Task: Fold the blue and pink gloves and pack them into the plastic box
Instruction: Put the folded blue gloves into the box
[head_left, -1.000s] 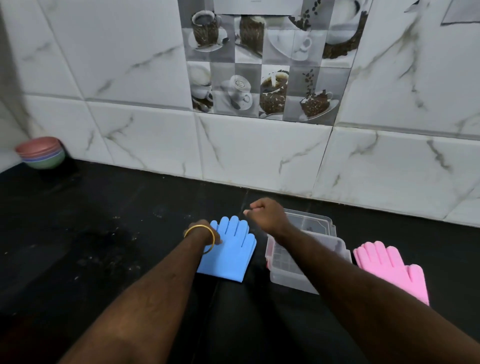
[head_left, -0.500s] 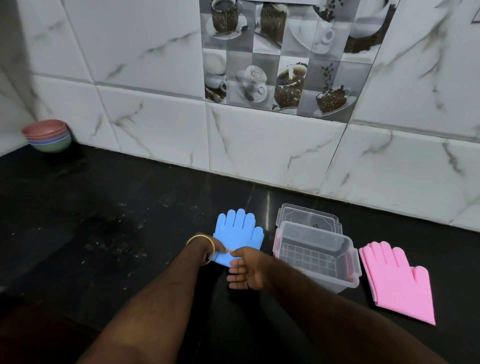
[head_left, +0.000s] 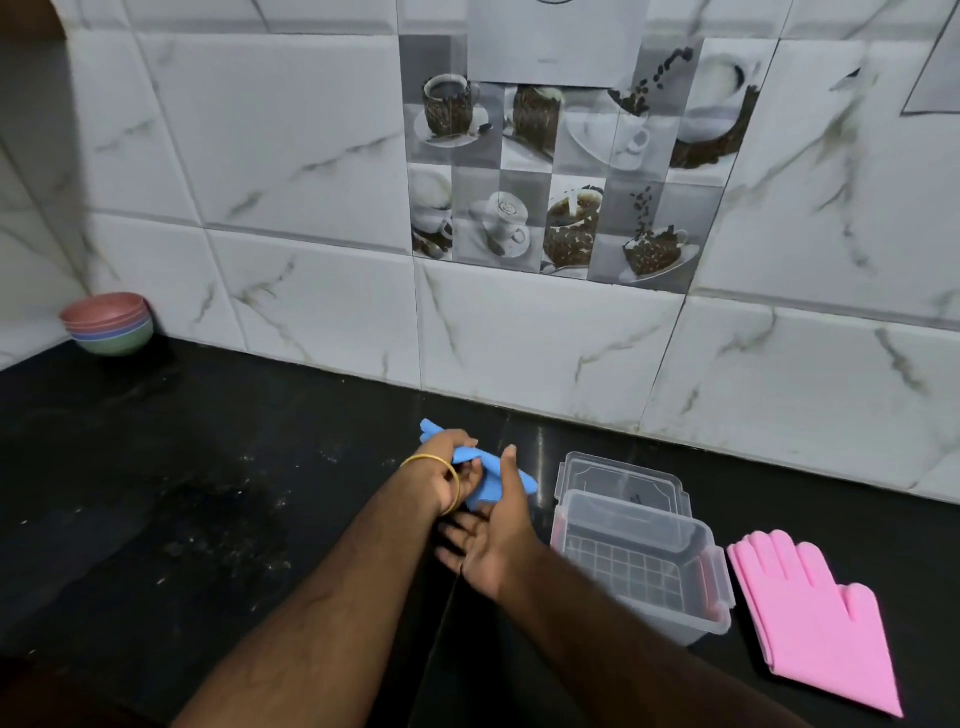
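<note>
Both hands (head_left: 470, 506) gripping blue gloves (head_left: 493, 475), lifted

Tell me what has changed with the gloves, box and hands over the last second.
The blue gloves, flat on the counter a second ago, are now bunched up and lifted between both hands: the left hand grips them, and the right hand, which was reaching over them, now holds them from below. The pink gloves still lie flat, right of the open, empty plastic box.
</note>
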